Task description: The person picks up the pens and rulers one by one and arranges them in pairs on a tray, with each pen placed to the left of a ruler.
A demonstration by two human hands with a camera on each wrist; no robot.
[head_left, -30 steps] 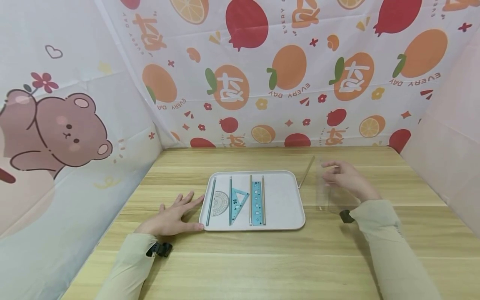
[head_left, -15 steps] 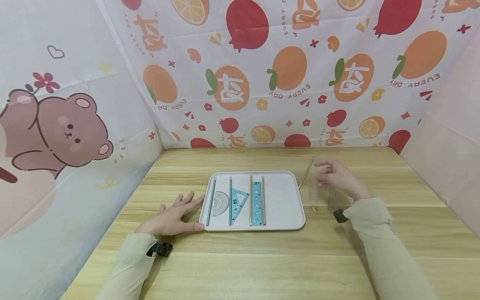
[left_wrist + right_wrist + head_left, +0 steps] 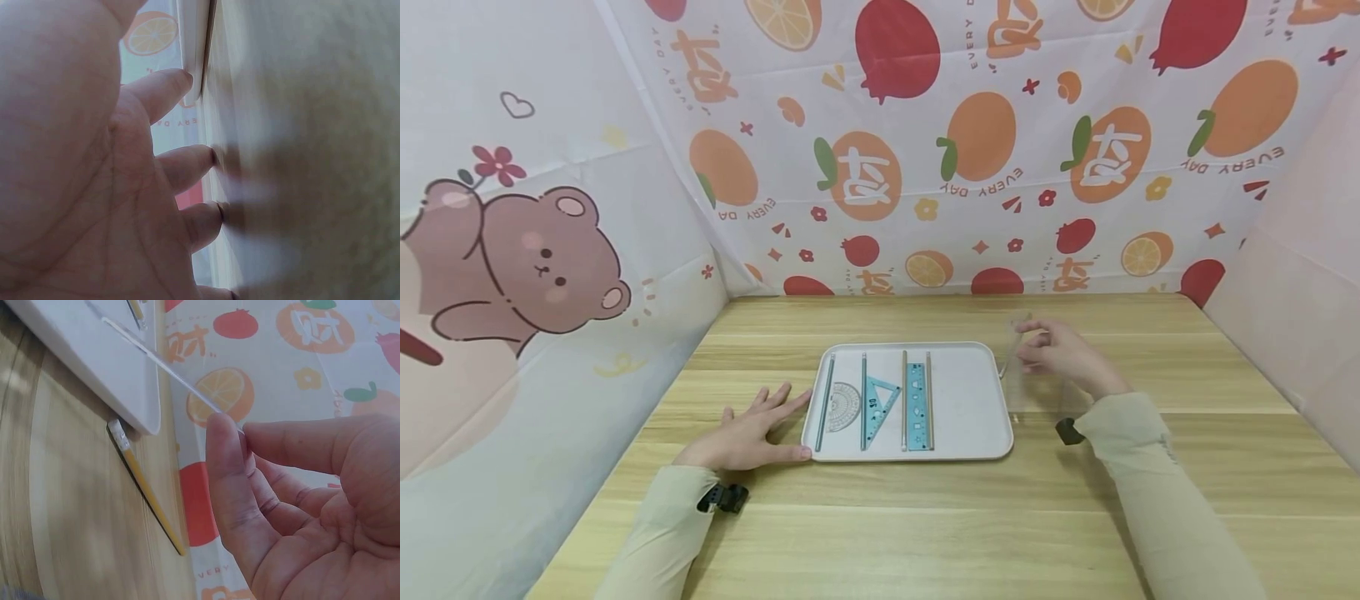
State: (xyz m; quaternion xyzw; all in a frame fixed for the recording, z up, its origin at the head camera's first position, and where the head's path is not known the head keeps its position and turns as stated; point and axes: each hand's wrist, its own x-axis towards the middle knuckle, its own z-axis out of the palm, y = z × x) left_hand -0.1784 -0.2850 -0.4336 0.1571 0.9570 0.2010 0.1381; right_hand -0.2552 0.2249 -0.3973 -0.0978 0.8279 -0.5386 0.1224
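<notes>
My left hand [image 3: 747, 435] lies with fingers spread on the table, its thumb and index fingertip at the left edge of a white tray [image 3: 972, 404]. Just right of that tray, my right hand [image 3: 1070, 358] pinches a clear, flat plastic piece [image 3: 169, 370] between thumb and index finger. This piece appears nearly edge-on in the right wrist view; its exact kind I cannot tell. Below it, a yellow pencil [image 3: 149, 490] with a white eraser lies on the table, its eraser end by the tray's rim. In the left wrist view, the left fingertips [image 3: 209, 156] touch the wood.
Inside the tray lie a blue-green pencil [image 3: 824, 404], a clear protractor [image 3: 844, 407], another such pencil [image 3: 863, 400], a blue set square [image 3: 874, 417], and a blue ruler [image 3: 917, 408] between two gold pencils. A fruit-print cloth [image 3: 955, 225] hangs behind the wooden table [image 3: 925, 525].
My right hand has moved left toward the tray with the clear piece, which now overlaps the loose pencil in the head view. My left hand and the tray's contents stay put.
</notes>
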